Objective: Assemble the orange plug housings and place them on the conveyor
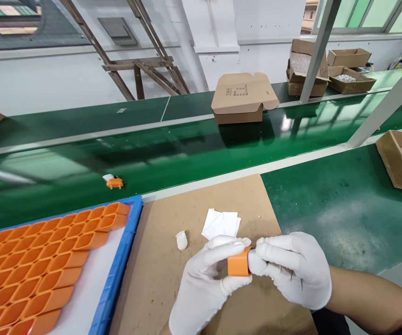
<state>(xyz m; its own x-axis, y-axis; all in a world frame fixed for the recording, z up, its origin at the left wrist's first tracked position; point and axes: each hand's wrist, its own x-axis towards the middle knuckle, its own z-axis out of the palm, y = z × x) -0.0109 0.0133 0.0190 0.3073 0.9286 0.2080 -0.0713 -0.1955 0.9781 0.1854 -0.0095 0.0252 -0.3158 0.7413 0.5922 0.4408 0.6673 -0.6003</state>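
Note:
Both my hands wear white gloves and meet over the cardboard sheet (173, 279). My left hand (204, 279) is closed around a small orange plastic shell (238, 264), thumb below and fingers above. My right hand (291, 265) is pinched at the right end of that shell. Something white and rounded shows at its fingertips; whether it is a glove finger or a separate part, I cannot make out. Just beyond my left hand lie white paper pieces (221, 224). A small white crumpled-looking piece (182, 240) lies to their left.
At left, a blue-rimmed tray (117, 274) holds rows of orange shells (33, 270). An orange-and-white piece (114, 182) sits on the green conveyor belt (173, 158). A cardboard box (244, 97) stands behind it; another box (401, 160) is at right. Metal posts (385, 102) rise beside the belt.

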